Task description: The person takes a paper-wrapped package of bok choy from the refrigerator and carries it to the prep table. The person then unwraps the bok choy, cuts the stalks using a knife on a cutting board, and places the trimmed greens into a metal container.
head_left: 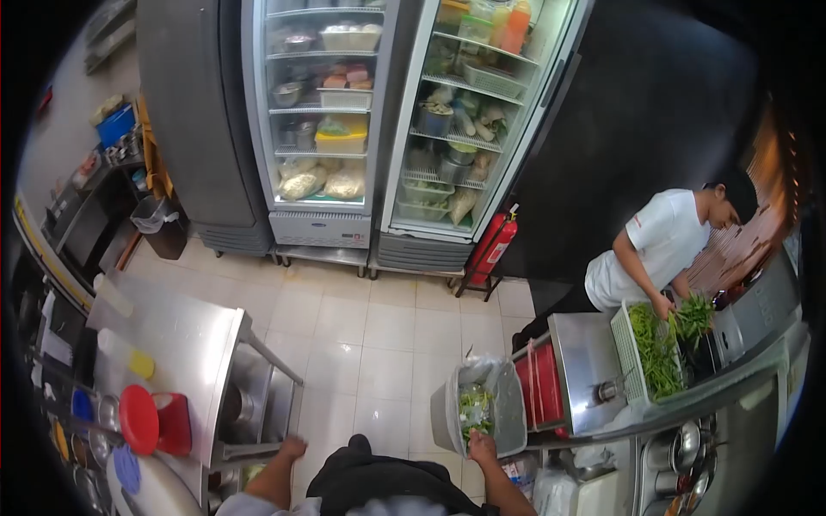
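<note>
My right hand [482, 445] is closed on the near rim of a grey waste bin [445, 417]. A clear liner hangs inside the bin, with green vegetable scraps [476, 408] on it. My left hand [293, 447] hangs beside the steel table [185, 314] on the left, its fingers curled in and no object visible in them. The bin stands on the tiled floor, beside the steel counter [585, 361] on the right.
A co-worker [658, 241] at the right counter handles leafy greens [693, 318] over a white basket [632, 353]. Two glass-door fridges [320, 228] line the back, with a fire extinguisher [495, 245] beside them. A red scale [172, 421] sits on the left table.
</note>
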Demonstrator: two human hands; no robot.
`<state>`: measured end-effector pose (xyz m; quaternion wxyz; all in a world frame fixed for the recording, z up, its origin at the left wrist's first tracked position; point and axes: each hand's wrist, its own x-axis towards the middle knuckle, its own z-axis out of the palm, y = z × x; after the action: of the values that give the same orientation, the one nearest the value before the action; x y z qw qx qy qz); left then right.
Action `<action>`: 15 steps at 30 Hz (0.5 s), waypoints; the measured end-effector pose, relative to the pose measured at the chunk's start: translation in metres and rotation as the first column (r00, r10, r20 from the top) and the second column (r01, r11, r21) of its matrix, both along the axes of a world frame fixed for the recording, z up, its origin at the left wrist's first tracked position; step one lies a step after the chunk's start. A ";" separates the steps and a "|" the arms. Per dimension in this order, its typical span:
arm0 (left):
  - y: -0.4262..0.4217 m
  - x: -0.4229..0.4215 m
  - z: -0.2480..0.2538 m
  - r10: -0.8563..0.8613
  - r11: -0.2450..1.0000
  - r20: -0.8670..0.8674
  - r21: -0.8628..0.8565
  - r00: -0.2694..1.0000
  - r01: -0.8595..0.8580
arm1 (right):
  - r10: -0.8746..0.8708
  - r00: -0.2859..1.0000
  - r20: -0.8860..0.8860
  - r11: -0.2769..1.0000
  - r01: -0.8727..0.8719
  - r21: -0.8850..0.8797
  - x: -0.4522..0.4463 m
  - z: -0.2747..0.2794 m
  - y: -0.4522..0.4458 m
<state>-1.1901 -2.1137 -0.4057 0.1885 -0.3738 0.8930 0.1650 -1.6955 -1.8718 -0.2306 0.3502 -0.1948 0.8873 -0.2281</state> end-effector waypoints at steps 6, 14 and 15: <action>-0.255 -0.217 0.169 0.761 0.645 -0.546 0.588 0.350 -0.488 | -0.046 0.952 -0.303 0.982 -0.012 -0.187 -0.078 0.019 -0.129; -0.334 -0.262 0.144 0.591 0.800 -0.398 0.400 0.702 -0.447 | 0.007 0.988 0.155 0.904 0.060 -0.424 -0.299 0.108 -0.377; -0.329 -0.248 0.140 0.855 0.469 -0.168 0.653 0.491 -0.594 | 0.052 0.999 -0.009 0.845 -0.049 -0.532 -0.346 0.109 -0.417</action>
<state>-1.4380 -2.4431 -0.2658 -0.0372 -0.6104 0.5709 0.5477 -2.0416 -2.2891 -0.1221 0.2912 -0.3069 0.7829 -0.4562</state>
